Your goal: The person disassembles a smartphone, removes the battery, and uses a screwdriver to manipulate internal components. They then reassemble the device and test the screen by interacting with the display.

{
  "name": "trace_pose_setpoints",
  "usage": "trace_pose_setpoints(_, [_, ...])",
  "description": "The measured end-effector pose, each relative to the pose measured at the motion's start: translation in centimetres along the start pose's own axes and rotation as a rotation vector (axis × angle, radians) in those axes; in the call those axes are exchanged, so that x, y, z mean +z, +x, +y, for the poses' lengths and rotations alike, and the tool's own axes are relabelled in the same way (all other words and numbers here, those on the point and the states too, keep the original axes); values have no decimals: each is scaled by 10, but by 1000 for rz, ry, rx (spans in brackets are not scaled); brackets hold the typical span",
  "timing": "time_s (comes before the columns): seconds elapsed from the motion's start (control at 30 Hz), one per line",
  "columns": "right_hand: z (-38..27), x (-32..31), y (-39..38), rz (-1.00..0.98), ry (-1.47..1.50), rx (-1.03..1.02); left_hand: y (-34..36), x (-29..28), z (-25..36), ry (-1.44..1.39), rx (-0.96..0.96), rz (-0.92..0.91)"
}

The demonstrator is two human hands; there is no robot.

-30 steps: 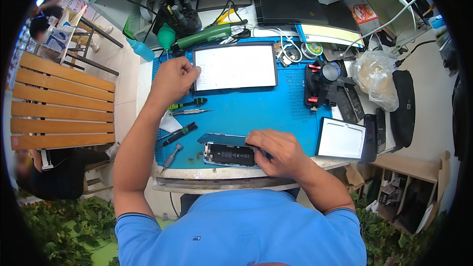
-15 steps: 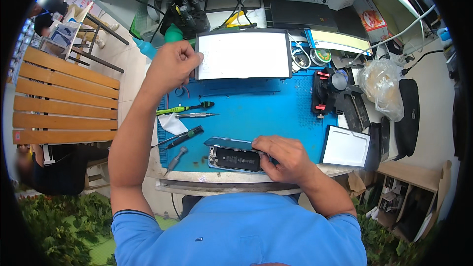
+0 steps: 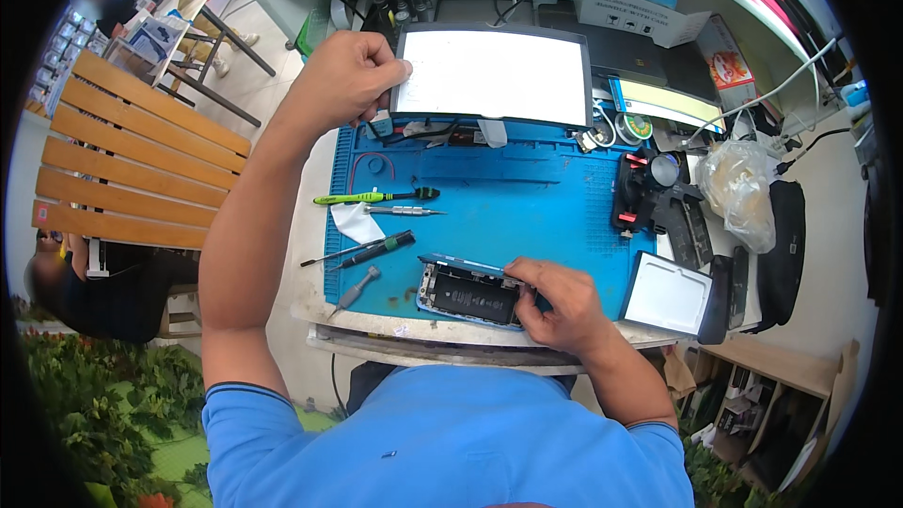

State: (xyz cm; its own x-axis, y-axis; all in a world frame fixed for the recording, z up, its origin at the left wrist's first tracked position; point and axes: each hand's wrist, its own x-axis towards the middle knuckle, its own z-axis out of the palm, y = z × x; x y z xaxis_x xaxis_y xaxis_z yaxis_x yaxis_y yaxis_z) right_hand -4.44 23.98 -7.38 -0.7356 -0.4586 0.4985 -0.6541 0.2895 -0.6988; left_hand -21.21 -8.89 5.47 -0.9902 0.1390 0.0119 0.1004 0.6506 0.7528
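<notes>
My left hand (image 3: 346, 85) is raised at the far side of the mat, its thumb and fingers pinching the left edge of a bright white panel (image 3: 494, 73) in a dark frame. Below the panel, small parts show at the mat's far edge. Near the front edge lies an opened phone (image 3: 470, 299), its black battery exposed. The phone's screen (image 3: 461, 264) stands tilted up along the far side. Closed over the phone's right end, my right hand (image 3: 562, 306) has fingers on the raised screen and its thumb by the body.
On the blue mat (image 3: 508, 216), left of the phone, lie a green brush (image 3: 376, 197), several screwdrivers (image 3: 386, 246) and a white cloth (image 3: 356, 223). To the right stand a black clamp fixture (image 3: 649, 188), a white tray (image 3: 668, 292) and a clear plastic bag (image 3: 738, 193).
My left hand has lifted the white panel higher, uncovering parts beneath it. The phone's screen stands more upright in my right hand. The whole view has shifted slightly.
</notes>
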Motion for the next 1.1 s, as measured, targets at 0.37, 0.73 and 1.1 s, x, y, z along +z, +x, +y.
trace_pose_setpoints(0.37, [-1, 0, 0, 5, -5, -4, -8, 19, -17, 67, -45, 14])
trace_pose_setpoints(0.73, [1, -2, 4, 0, -13, -32, -34, 68, -35, 36, -108, 26])
trace_pose_setpoints(1.1, [1, -4, 2, -20, 18, -6, -53, 91, -44, 51, -45, 8])
